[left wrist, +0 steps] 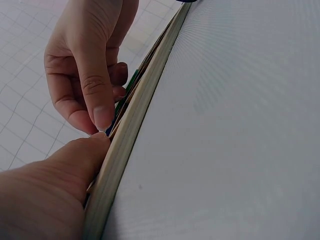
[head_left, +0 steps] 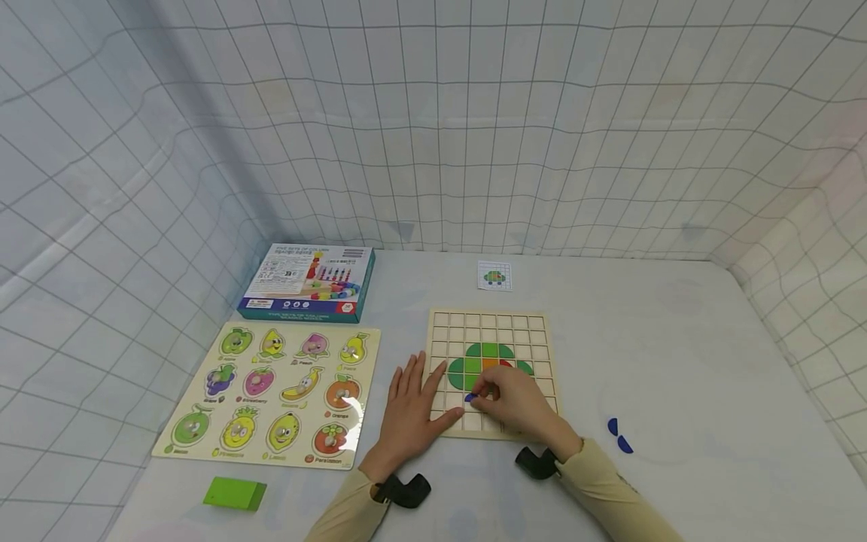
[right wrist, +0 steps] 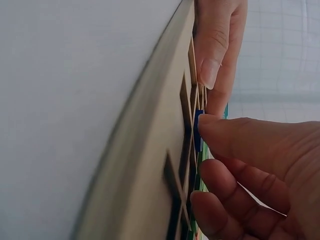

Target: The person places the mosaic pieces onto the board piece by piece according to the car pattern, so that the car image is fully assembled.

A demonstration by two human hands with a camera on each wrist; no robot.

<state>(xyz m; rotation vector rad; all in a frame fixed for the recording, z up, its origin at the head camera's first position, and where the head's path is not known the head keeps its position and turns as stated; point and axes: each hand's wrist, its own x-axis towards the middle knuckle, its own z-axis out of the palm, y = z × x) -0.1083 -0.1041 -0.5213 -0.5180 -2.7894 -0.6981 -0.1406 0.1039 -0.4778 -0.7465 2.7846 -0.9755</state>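
Note:
A wooden grid board (head_left: 488, 321) lies flat on the table, with green pieces (head_left: 472, 365), an orange piece (head_left: 489, 363) and a red one partly hidden by my right hand set in its squares. My right hand (head_left: 520, 400) pinches a small blue half-round piece (head_left: 469, 397) between thumb and forefinger, low over the squares below the green. In the right wrist view the thumb tip presses on this blue piece (right wrist: 198, 135), close at the grid. My left hand (head_left: 410, 421) rests across the board's left edge with fingers spread, its thumb near the blue piece.
Two loose blue half-round pieces (head_left: 625, 444) lie right of the board. Behind it is a small pattern card (head_left: 495, 276). To the left are a fruit puzzle board (head_left: 257, 455), a boxed toy set (head_left: 308, 282) and a green block (head_left: 233, 493).

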